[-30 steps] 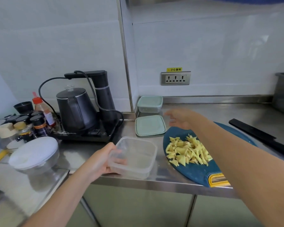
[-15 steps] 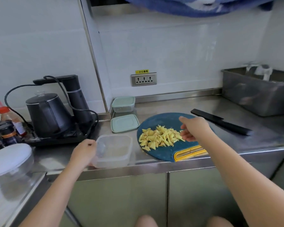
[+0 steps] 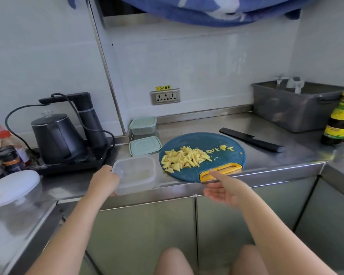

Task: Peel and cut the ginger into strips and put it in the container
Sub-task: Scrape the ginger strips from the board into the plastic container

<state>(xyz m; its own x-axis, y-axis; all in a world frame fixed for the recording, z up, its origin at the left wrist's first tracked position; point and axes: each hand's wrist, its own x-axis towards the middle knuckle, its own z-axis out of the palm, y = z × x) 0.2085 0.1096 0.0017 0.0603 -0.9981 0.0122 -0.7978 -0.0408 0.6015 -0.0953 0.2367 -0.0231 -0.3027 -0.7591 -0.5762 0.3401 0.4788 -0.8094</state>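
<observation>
Left hand (image 3: 104, 180) grips the container (image 3: 139, 173), presumably to receive ginger (image 3: 185, 158) beyond my right hand (image 3: 224, 192), flat and empty beside the board handle (image 3: 226, 169).

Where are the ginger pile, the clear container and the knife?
ginger pile (image 3: 184, 158), head view, middle of heap
clear container (image 3: 136, 188), head view, near wall
knife (image 3: 251, 140), head view, mid-length

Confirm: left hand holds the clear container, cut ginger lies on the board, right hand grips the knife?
No: the head view shows the right hand open and empty; the knife lies on the counter beyond the board. The rest stands.
</observation>
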